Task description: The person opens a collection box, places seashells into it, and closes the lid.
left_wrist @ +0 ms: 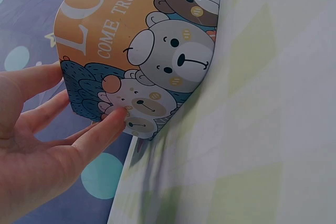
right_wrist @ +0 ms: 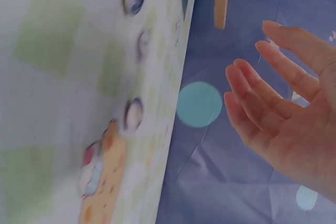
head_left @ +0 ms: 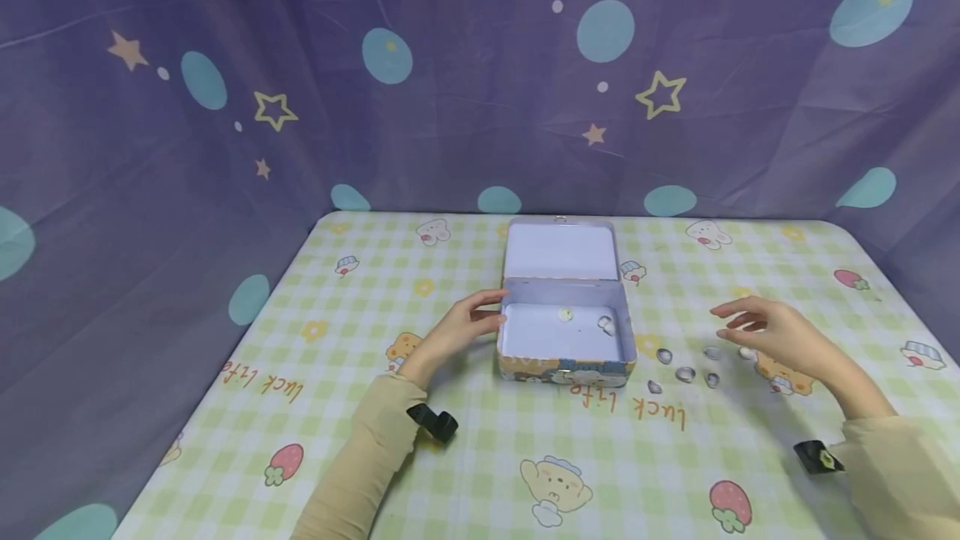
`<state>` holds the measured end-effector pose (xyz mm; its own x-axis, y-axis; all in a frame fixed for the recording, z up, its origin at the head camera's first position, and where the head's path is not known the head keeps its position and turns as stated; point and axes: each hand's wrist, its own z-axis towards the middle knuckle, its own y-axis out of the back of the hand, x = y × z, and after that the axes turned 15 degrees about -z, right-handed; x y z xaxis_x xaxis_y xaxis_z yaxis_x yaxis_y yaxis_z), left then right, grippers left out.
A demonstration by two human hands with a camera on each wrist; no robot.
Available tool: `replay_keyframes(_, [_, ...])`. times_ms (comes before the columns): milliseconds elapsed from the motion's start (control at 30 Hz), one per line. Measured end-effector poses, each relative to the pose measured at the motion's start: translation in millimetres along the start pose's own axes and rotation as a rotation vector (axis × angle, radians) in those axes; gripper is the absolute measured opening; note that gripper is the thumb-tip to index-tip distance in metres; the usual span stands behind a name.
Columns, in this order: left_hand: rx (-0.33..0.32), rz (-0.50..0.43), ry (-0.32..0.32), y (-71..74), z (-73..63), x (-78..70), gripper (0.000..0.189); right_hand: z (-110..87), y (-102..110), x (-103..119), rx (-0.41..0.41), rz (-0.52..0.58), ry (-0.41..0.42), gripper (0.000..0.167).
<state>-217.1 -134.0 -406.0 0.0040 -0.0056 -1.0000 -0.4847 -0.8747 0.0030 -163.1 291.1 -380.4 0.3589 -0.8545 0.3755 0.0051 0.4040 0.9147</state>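
A hinged tin box (head_left: 566,372) with its lid (head_left: 561,250) raised stands mid-table; bears and lettering cover its outside (left_wrist: 181,51). Inside lie a pale round piece (head_left: 566,315) and a grey-white shell-like piece (head_left: 606,325). My left hand (head_left: 457,332) rests its extended fingertips against the box's left side. To the box's right, several small shell-like pieces, among them one grey piece (head_left: 686,374), lie scattered on the cloth. Above and right of them hovers my right hand (head_left: 783,336), fingers loosely bent and nothing between them. A whitish piece (head_left: 747,352) lies beside that hand.
A green-checked tablecloth (head_left: 558,440) with printed cartoons covers the table. Purple curtains (head_left: 465,107) with stars and circles hang behind and at the sides. Each wrist wears a black camera, one on the left (head_left: 433,422). A tan strip (right_wrist: 221,1) appears in the right wrist view.
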Motion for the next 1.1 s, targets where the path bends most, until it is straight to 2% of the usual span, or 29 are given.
replay_keyframes(200, [0.011,-0.022,-0.013,0.4,1.7,2.7,0.047,-7.6,-0.8,-12.3,0.058,0.026,-0.039,0.029])
replay_keyframes(400, [0.002,-0.014,0.008,0.2,1.2,1.1,0.047,-10.6,-1.6,-21.9,0.127,0.031,-0.081,0.031])
replay_keyframes(500, [0.004,-0.026,0.010,-1.7,-1.2,-4.3,0.047,-11.8,-2.3,-24.5,0.157,0.033,-0.102,0.032])
replay_keyframes(733, [0.003,0.011,0.023,-9.5,-9.5,-22.2,0.046,-13.8,-6.8,-28.3,0.234,-0.015,-0.149,0.033])
replay_keyframes(900, [-0.002,0.004,0.015,-11.3,-10.8,-24.4,0.046,-15.3,-8.2,-33.3,0.304,0.085,-0.212,0.039])
replay_keyframes(1000, [-0.005,0.004,0.021,-11.4,-11.1,-24.8,0.046,-15.3,-10.1,-37.6,0.303,0.096,-0.203,0.039])
replay_keyframes(1100, [-0.004,0.009,0.026,-11.4,-11.3,-25.1,0.046,-14.9,-13.8,-41.2,0.268,0.047,-0.160,0.034])
